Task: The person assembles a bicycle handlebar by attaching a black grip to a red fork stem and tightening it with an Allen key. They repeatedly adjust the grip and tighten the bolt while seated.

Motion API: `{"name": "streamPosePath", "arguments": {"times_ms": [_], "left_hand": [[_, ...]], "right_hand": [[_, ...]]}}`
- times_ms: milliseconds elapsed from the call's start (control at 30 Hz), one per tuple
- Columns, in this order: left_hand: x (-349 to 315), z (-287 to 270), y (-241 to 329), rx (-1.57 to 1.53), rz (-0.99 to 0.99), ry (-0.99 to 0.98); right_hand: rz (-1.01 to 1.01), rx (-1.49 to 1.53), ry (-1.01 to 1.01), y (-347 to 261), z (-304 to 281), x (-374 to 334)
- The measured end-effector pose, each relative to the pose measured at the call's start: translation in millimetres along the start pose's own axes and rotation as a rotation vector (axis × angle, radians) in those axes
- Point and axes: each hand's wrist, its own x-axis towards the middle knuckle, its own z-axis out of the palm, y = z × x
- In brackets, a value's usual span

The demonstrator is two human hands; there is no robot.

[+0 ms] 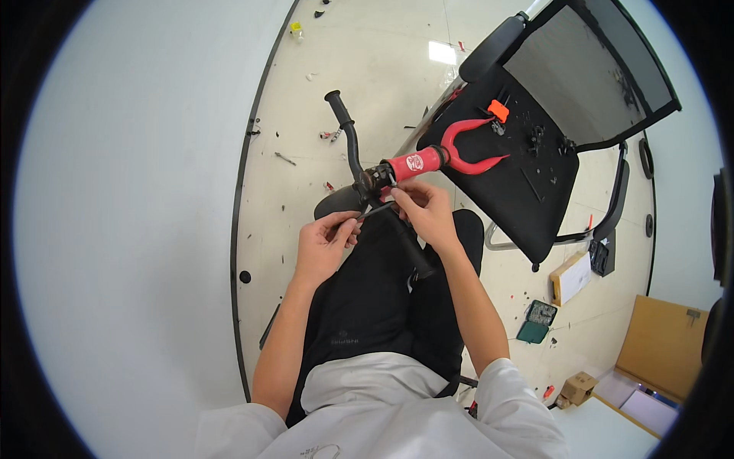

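A small bike's red fork and head tube (414,163) lie across my lap and the chair seat, the fork's two prongs pointing away to the right. Black handlebars (353,145) are joined to its near end by a dark stem clamp (377,177). My left hand (326,243) pinches a thin dark rod-shaped tool (374,211), whose far end reaches toward my right fingers. Right at the clamp, my right hand (425,212) is closed, thumb and fingertips together beside a small shiny piece. Whether those fingers grip that piece is hidden.
Ahead on the right, a black office chair (505,200) carries an orange piece (498,111) and several small dark parts. An opened green case (533,330) lies on the floor near a flat box (571,278). A white wall (138,191) runs along the left.
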Motion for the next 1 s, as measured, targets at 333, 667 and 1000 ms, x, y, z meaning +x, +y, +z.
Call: {"name": "streamPosePath", "arguments": {"times_ms": [333, 667, 1000], "left_hand": [[-4, 0, -8, 0.068, 0.037, -0.043], [26, 66, 3, -0.528, -0.258, 0.009], [22, 78, 6, -0.517, -0.204, 0.077]], "right_hand": [[0.119, 0.057, -0.098, -14, -25, -18], [-0.070, 0.114, 0.212, -13, -19, -107], [-0.166, -0.124, 0.224, -3, -12, -114]]}}
